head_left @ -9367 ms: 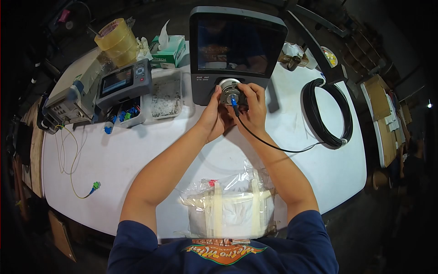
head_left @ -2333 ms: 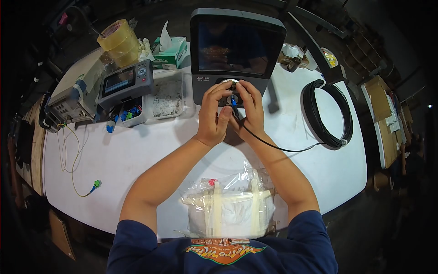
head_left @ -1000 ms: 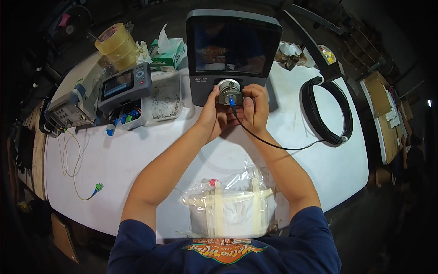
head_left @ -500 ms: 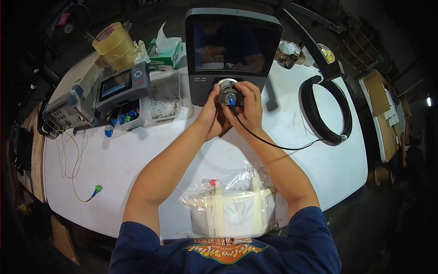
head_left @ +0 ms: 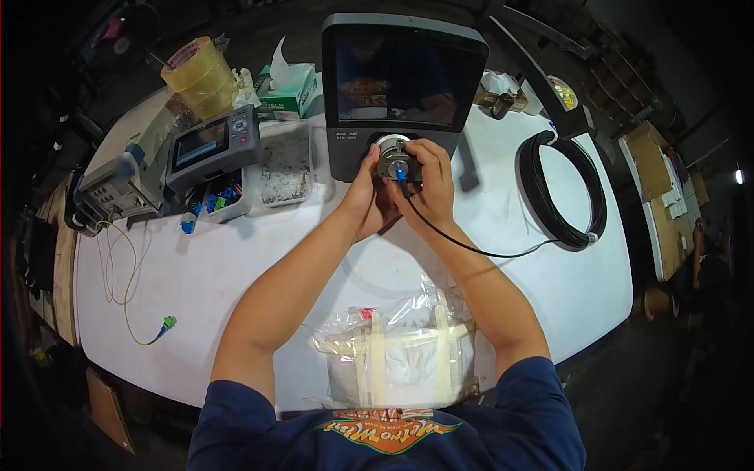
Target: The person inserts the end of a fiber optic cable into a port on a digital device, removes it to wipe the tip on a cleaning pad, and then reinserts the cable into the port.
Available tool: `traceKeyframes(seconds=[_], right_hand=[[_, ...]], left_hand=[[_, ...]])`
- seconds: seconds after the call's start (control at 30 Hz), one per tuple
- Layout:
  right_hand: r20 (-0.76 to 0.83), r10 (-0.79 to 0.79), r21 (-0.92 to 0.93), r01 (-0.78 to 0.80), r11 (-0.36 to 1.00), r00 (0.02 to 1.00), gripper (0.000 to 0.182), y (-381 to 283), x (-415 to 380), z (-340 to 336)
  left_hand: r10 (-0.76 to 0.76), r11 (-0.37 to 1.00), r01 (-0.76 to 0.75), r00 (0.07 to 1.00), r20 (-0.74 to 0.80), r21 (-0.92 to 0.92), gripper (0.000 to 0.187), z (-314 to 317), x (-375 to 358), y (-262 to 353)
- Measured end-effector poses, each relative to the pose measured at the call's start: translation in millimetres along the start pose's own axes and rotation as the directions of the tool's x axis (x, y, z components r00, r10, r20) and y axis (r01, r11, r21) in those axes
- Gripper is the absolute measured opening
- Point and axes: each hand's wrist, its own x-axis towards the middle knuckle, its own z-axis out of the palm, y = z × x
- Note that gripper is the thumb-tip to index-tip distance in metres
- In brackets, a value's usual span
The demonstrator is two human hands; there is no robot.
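Note:
A dark-screened monitor unit (head_left: 399, 86) stands upright at the back of the table, with a round metal fitting (head_left: 386, 163) at its lower front. A blue fibre-optic connector (head_left: 400, 171) sits at the middle of that fitting, and a black cable (head_left: 471, 250) runs from it to the right. My left hand (head_left: 366, 196) is closed round the fitting's left side, its thumb along the edge. From the right, the bent fingers of my right hand (head_left: 432, 177) grip the fitting's top and right side. The fingers beneath are partly hidden.
A black cable coil (head_left: 528, 188) lies at right. At left stand a handheld tester (head_left: 206, 149), a grey instrument (head_left: 126, 177), tape rolls (head_left: 196, 74), a tissue box (head_left: 294, 100) and a plastic tub (head_left: 284, 200). A clear-wrapped white package (head_left: 400, 365) lies near my body.
Both hands stay on the round fitting, with the blue connector still in place. Only a very slight shift of the view is visible.

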Motion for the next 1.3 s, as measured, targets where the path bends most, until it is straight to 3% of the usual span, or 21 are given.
traceKeyframes(seconds=[0.6, 0.7, 0.77, 1.3], right_hand=[[-0.010, 0.031, 0.024, -0.031, 0.999, 0.999, 0.057, 2, 0, 1], [-0.026, 0.038, 0.006, -0.038, 0.999, 0.999, 0.058, 0, 0, 0], [-0.015, 0.047, 0.020, -0.046, 0.999, 0.999, 0.058, -1, 0, 0], [-0.020, 0.019, 0.028, -0.019, 0.999, 1.000, 0.059, 1, -2, 0]], left_hand=[[0.011, 1.000, -0.012, 1.000, -0.022, -0.020, 0.063, -3, 0, -1], [-0.005, 1.000, 0.006, 0.998, 0.061, -0.023, 0.064, -6, 2, -2], [0.019, 1.000, -0.019, 1.000, -0.004, -0.007, 0.064, -2, 1, -2], [0.011, 1.000, -0.011, 1.000, -0.004, 0.005, 0.066, 0, -2, -1]])
